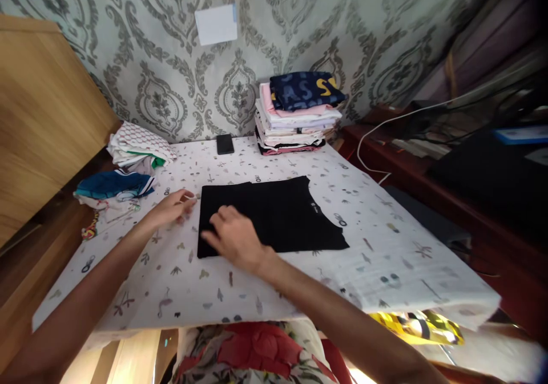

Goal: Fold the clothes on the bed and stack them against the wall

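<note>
A black T-shirt (pixel 274 215) lies folded into a flat oblong on the cloth-covered table (pixel 240 301), its neckline with a small label turned to the right. My right hand (pixel 234 237) is over the left part of the shirt, fingers loosely bent and thumb apart; whether it presses on the fabric I cannot tell. Just off the shirt's left edge is my left hand (pixel 174 207), with fingers slightly spread, a little blurred, and nothing held in them.
At the back stands a stack of folded clothes (pixel 295 124), topped by a navy printed garment (pixel 306 91). A black phone (pixel 225 144) lies near the wall. Loose clothes (pixel 113 184) are heaped on the left. A white cable (pixel 363 138) hangs over the dark red furniture (pixel 377 144) on the right.
</note>
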Tool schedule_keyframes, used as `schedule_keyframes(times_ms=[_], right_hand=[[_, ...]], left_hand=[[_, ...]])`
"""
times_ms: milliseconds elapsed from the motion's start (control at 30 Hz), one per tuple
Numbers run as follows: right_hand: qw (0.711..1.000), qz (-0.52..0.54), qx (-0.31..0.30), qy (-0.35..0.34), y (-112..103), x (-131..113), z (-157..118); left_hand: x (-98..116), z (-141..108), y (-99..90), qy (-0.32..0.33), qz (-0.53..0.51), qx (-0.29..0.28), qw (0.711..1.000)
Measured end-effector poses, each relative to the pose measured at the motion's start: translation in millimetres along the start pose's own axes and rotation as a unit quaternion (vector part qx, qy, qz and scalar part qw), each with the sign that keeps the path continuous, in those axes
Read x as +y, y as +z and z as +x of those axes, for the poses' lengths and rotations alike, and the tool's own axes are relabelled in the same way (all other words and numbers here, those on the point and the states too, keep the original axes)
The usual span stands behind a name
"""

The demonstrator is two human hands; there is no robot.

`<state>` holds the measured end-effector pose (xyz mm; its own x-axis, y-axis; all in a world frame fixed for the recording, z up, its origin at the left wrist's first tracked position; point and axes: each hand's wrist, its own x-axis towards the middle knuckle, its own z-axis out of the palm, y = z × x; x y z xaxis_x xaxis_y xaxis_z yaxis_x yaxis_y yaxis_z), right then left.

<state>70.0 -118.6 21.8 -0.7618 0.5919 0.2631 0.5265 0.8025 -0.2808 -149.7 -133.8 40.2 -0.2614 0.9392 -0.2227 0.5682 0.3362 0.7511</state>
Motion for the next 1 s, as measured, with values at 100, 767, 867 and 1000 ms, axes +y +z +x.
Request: schedule_keyframes(times_ms=[100,767,867,1000], right_hand=[[0.998,-0.005,-0.038,-0.040,12,-31,-15],[0.890,0.397,0.134,0.181,-30,3,-44],[0.769,0.574,0.189,0.209,-47,29,-66],[0.672,0.654,0.244,0.248,-63,72,-106]], left_hand=[[7,42,8.5,-0.066,-0.061,0.048,0.995],[96,73,18.9,0.022,-0.196,0.017,0.980],[143,84,43.9,0.084,-0.234,-0.035,0.968],[194,105,104.5,0.094,-0.237,-0.103,0.961]])
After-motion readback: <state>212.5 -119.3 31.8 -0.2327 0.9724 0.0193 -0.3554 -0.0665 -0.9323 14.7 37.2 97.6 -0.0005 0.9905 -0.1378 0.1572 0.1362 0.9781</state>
